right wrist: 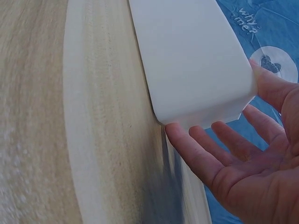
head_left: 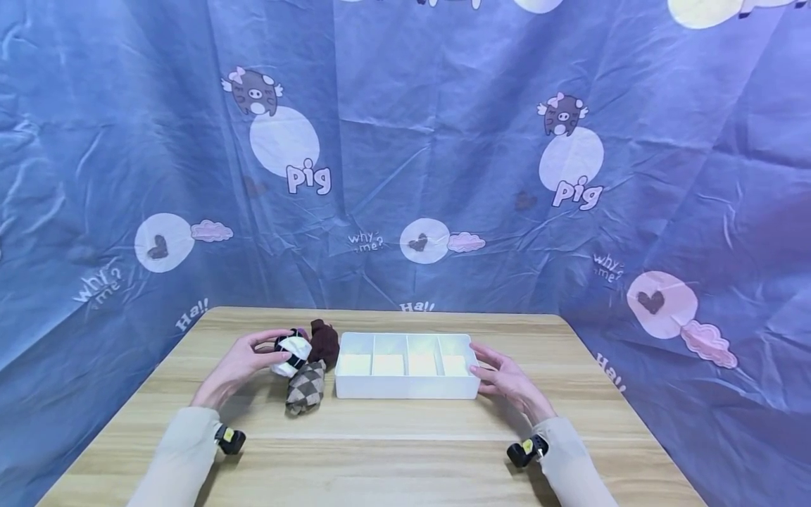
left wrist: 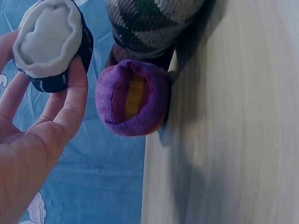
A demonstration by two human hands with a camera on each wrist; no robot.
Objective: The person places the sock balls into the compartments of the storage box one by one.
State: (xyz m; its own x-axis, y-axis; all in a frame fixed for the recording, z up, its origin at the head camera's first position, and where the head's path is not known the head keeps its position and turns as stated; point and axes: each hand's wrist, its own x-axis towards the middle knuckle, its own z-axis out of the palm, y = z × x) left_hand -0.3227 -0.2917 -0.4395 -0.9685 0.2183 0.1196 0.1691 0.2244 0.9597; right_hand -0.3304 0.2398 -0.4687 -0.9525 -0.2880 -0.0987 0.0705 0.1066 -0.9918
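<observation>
My left hand [head_left: 269,352] pinches a rolled white and navy sock [head_left: 292,352] between thumb [left wrist: 74,88] and fingers, just above the table's left part. A purple rolled sock [left wrist: 133,98] lies right beside it. Next to them are a dark brown sock [head_left: 324,340] and a brown argyle sock [head_left: 305,386]. A white tray [head_left: 405,386] with several compartments stands in the middle of the table. My right hand [head_left: 491,370] is at the tray's right end, its straight fingers [right wrist: 205,156] against the end wall [right wrist: 205,100].
The wooden table [head_left: 393,451] stretches toward me in front of the tray. A blue printed cloth [head_left: 405,176] hangs close behind and along both sides. Each tray compartment shows a pale bottom.
</observation>
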